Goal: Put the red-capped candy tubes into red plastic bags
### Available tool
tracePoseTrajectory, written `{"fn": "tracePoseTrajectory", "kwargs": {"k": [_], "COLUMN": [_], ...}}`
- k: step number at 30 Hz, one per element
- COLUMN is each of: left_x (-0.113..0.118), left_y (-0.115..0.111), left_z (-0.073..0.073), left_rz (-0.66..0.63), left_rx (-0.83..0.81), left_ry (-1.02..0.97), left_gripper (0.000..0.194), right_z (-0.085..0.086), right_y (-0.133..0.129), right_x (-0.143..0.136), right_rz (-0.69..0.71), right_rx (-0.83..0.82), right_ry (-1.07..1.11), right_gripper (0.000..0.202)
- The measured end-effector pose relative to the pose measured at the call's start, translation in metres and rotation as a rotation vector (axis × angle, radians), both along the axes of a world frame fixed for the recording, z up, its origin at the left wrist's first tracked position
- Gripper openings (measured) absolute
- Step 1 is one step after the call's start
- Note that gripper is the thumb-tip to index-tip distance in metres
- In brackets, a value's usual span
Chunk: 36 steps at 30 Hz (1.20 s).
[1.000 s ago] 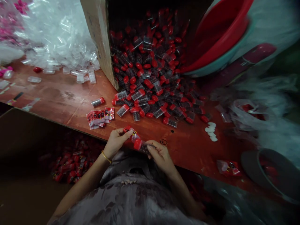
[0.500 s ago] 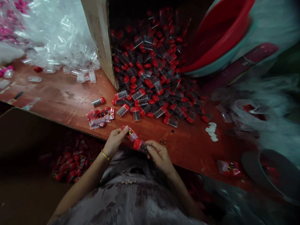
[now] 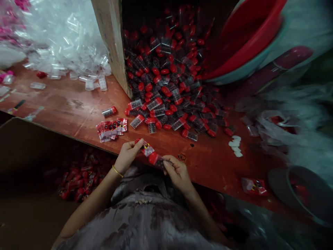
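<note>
My left hand [image 3: 130,155] pinches a small red printed plastic sleeve [image 3: 147,149] by its upper left end. In my right hand [image 3: 177,172] is a clear tube with a red cap [image 3: 154,158], dark contents showing through its wall. The cap end meets the sleeve's lower end; whether it is inside the sleeve I cannot tell. Both hands are closed, just over the table's front edge. Beyond my left hand lies a fanned stack of similar red sleeves [image 3: 110,130], with a single red-capped tube [image 3: 109,111] behind it.
A large heap of red-capped tubes [image 3: 166,104] spills from a cardboard box [image 3: 111,45]. Clear empty tubes [image 3: 70,45] pile up at the left. Red and teal basins [image 3: 249,41] lean at the right, above a grey bowl [image 3: 309,191]. Wrapped red pieces [image 3: 80,180] fill a box below the table.
Hands, sleeve and tube keep nearly the same pose, with the cap still at the sleeve's lower end. The view has shifted very slightly.
</note>
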<state>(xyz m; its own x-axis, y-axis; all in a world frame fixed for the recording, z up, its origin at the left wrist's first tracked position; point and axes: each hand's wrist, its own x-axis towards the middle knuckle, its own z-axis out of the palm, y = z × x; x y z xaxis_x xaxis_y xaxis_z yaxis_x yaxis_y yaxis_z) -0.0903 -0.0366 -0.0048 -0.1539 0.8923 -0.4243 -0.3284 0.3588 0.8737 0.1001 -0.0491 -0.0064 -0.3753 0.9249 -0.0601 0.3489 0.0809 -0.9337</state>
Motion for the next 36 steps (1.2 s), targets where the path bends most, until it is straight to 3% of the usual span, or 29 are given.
{"fn": "tracePoseTrajectory", "kwargs": {"k": [4,13,27,36], "left_x": [0.0008,-0.001,0.0003,0.0025], "left_y": [-0.0034,-0.0028,-0.0026,-0.006], "left_z": [-0.001,-0.0055,0.0,-0.0004], "left_rz": [-0.05,-0.005,-0.013,-0.039], "left_rx": [0.053,0.034,-0.039,0.043], "left_ry": [0.095,0.165,0.022,0.117], "left_gripper": [0.046,0.05,0.051,0.045], "right_z": [0.0,-0.0023,-0.0093,-0.0069], "right_y": [0.0,-0.0019,-0.0022,-0.0031], "right_x": [-0.0005,0.0007,0.0006,0.0003], "right_rz": [0.006,0.0,-0.001,-0.032], "right_rx": [0.033,0.071,0.02,0.01], "right_ry": [-0.028,-0.07,-0.008,-0.013], "right_gripper": [0.023,0.021,0.024,0.024]}}
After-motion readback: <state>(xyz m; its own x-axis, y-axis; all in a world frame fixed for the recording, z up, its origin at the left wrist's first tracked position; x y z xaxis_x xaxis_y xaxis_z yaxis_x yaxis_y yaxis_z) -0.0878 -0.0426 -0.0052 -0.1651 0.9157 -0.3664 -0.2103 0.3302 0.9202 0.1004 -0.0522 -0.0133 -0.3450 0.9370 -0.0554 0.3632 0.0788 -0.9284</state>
